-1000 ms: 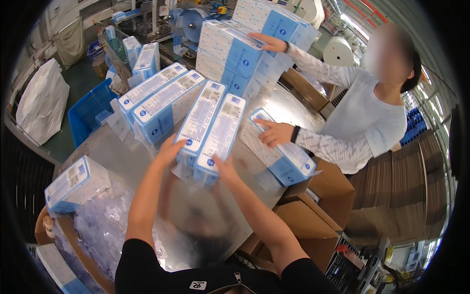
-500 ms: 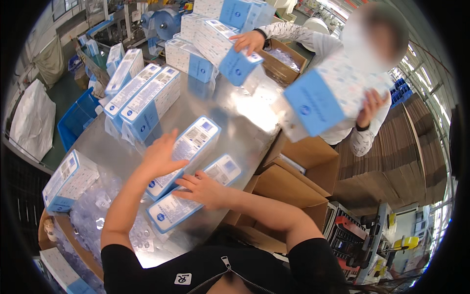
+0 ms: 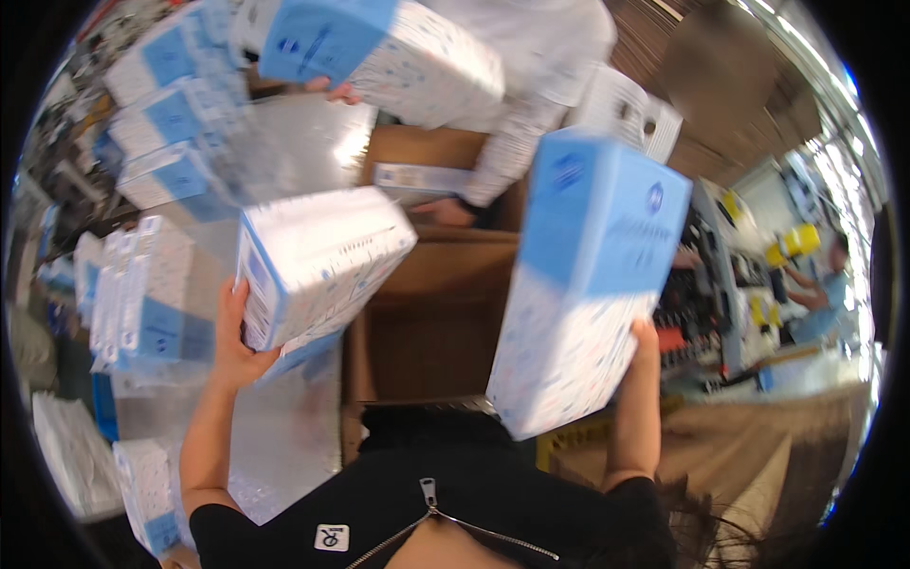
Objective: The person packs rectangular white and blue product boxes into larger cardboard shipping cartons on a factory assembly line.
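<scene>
My left hand (image 3: 237,334) grips one end of a white and blue carton (image 3: 327,251), held up over the metal table's edge. On the right, my right hand (image 3: 646,353) clasps the side of a second carton, a long blue and white one (image 3: 592,275) tilted upright. Its far fingers are hidden behind the carton. Between the two cartons an open brown cardboard box (image 3: 427,351) shows its dark inside. Both held cartons are a little blurred.
Across from me a person in white holds another carton (image 3: 379,57); their other hand (image 3: 445,211) is at a second open cardboard box (image 3: 427,147). Several cartons (image 3: 161,294) stand along the left of the metal table (image 3: 284,408). Machinery (image 3: 730,275) stands at right.
Both my hands have lifted a carton each off the table, and my view has turned right. The right hand's carton swung out to the right. The other person's hand moved to the far cardboard box.
</scene>
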Demonstrator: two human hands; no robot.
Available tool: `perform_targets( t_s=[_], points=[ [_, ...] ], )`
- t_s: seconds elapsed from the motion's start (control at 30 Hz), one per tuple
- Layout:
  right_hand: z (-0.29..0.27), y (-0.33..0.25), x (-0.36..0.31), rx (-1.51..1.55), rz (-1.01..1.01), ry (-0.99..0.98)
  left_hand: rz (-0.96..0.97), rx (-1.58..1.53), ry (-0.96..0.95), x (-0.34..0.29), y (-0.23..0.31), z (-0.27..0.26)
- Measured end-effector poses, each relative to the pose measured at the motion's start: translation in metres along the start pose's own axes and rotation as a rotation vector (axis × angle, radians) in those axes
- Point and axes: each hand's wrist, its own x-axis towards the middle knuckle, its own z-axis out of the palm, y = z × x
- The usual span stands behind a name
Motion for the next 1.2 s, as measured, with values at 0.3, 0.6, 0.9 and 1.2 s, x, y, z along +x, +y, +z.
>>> perform_targets(
  t_s=[0.3, 0.6, 0.9, 1.2],
  points=[
    [-0.022, 0.056, -0.023, 0.497, 0.174, 0.120, 0.078, -0.338, -1.294, -0.019, 0.030, 0.235],
    [0.136, 0.145, 0.026, -1.595, -0.509, -0.852, -0.061, 0.076, -1.729, -0.138, -0.004, 0.265],
    [0.161, 0.297, 0.033, -1.208, 0.468, -1.311, -0.515, 0.816, 0.340, -0.085, -0.123, -0.125],
    [0.372, 0.173, 0.020, -0.630, -0.145, -1.494, -0.842, 1.369, 0.179, -0.134, -0.244, -0.293]
  ],
)
